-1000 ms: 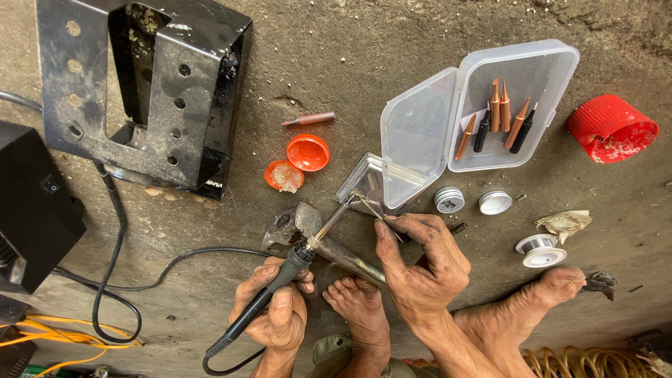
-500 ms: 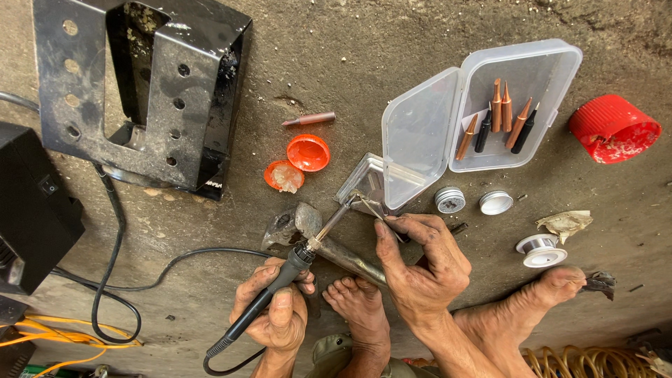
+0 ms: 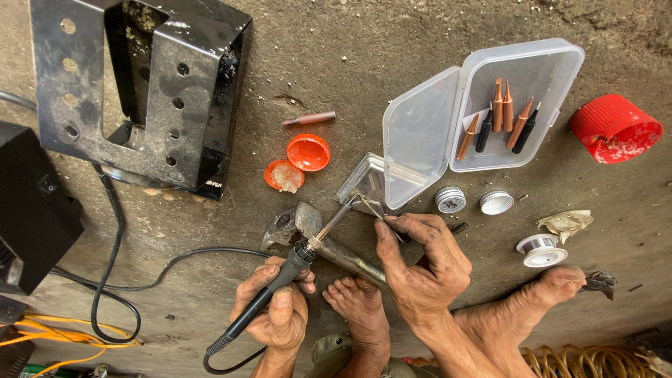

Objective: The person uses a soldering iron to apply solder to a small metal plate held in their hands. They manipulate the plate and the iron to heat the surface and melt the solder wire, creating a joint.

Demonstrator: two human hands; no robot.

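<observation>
My left hand grips a black soldering iron whose metal tip reaches up to a small shiny metal piece on the concrete floor. My right hand pinches a thin strand of solder wire against that same spot beside the iron's tip. Under both hands lies a hammer, its handle running beneath my right hand. My bare feet rest on the floor between and beside the hands.
An open clear plastic box holds several copper soldering tips. Nearby lie a loose tip, two orange caps, a red lid, small tins, a solder spool, a black metal bracket and a black unit with cords.
</observation>
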